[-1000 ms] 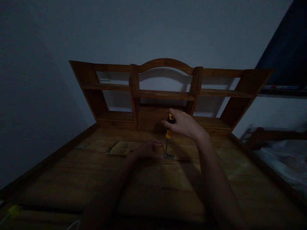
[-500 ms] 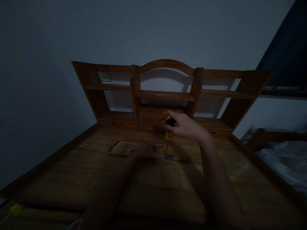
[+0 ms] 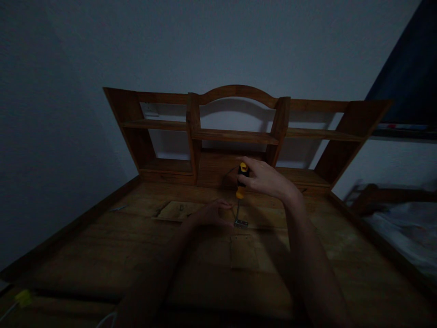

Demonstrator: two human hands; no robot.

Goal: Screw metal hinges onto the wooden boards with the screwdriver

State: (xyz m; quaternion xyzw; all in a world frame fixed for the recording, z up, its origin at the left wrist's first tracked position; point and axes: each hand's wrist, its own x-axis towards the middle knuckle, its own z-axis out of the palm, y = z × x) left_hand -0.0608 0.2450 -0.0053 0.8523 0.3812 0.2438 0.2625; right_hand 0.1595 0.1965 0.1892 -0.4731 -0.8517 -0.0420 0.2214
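In dim light, my right hand grips the black and yellow handle of a screwdriver held upright. Its tip rests on a small metal bracket lying on the wooden desk top. My left hand lies just left of the bracket, fingers curled toward the screwdriver's shaft; whether they pinch anything is hidden in the dark. A small square wooden panel lies flat just in front of the bracket.
A wooden shelf unit with an arched top stands at the desk's back against a pale wall. A lighter board lies left of my hands. A bed with white bedding is at the right. Something yellow sits at the near left corner.
My right hand shifted its grip slightly on the screwdriver's handle, as in turning it. The left hand and bracket stayed where they were.
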